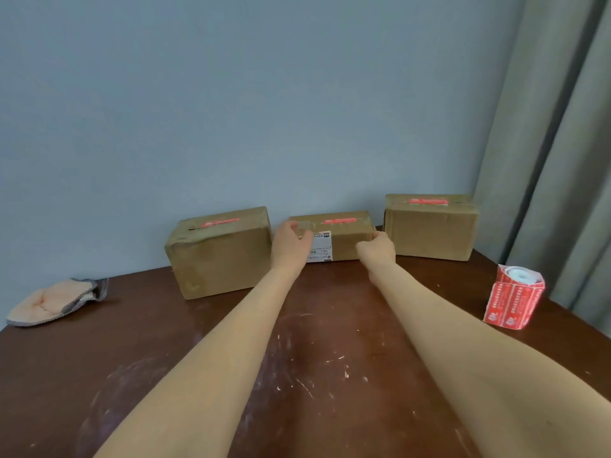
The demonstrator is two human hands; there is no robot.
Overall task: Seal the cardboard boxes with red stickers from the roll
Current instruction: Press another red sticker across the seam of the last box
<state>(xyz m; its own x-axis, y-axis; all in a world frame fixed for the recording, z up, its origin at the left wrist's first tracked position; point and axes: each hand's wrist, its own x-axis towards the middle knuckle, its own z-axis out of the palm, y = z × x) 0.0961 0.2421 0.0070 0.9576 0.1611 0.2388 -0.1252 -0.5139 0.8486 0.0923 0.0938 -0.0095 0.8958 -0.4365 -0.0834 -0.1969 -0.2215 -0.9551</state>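
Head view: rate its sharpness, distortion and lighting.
Head view: soft throughout, the label on the middle box is unreadable; left hand slightly smeared; wide-angle lens tilts the curtain; light even, a dull sheen on the table.

A scuffed dark brown table (165, 375) stands against a blue-grey wall (231, 94), grey curtain (562, 143) at right

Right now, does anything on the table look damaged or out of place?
The left cardboard box has a crumpled top front edge and sits turned at an angle, unlike the middle box and right box.
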